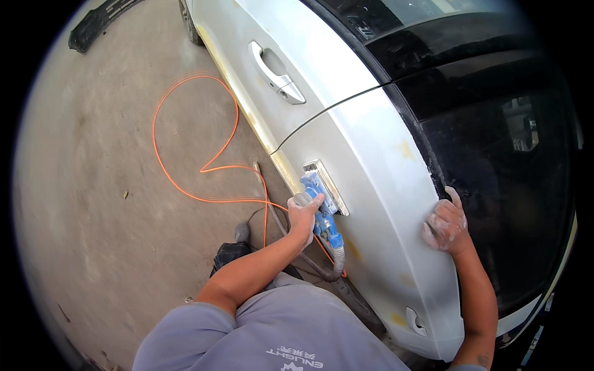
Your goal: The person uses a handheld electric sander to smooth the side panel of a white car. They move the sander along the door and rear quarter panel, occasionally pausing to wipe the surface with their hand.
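Observation:
My left hand (302,219) is wrapped round the top of a blue power sander (319,190). The sander's long rectangular pad lies against the silver-white car door (377,179), near the panel's lower part. A ribbed grey hose (338,263) runs from the sander's rear end. My right hand (447,226), dusted white, rests at the door's upper edge beside the dark window (501,185). Its fingers are mostly curled in, with one stretched toward the glass; what lies under them is hidden. Yellowish patches show on the door's paint.
An orange air line (154,133) loops over the concrete floor (99,204) to the left and passes under my left arm. Ahead are another car door with a handle (275,77) and a wheel. A black car part (90,31) lies at the far left.

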Demonstrator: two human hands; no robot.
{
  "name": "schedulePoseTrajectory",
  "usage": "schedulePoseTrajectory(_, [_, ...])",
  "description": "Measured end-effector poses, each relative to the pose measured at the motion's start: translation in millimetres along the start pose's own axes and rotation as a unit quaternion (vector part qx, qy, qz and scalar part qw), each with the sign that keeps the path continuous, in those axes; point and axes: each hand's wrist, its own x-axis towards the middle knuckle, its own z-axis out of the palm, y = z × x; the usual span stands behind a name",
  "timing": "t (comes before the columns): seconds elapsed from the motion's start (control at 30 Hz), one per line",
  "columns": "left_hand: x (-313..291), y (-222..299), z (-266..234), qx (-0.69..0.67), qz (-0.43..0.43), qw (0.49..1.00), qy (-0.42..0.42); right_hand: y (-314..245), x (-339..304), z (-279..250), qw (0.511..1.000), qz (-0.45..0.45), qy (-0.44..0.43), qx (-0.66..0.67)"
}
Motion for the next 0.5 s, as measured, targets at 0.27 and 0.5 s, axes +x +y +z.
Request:
schedulePoseTrajectory(0.27, [24.2,18.3,-18.4,-0.051,-0.061,0.991,-0.106,-0.5,-2.5,0.2,1.0,0.007,0.002,0.012])
schedulePoseTrajectory(0.5, [61.2,30.0,-25.8,-0.098,-0.075,0.986,-0.108,3.0,-5.5,1.9,1.0,0.004,0.008,0.019])
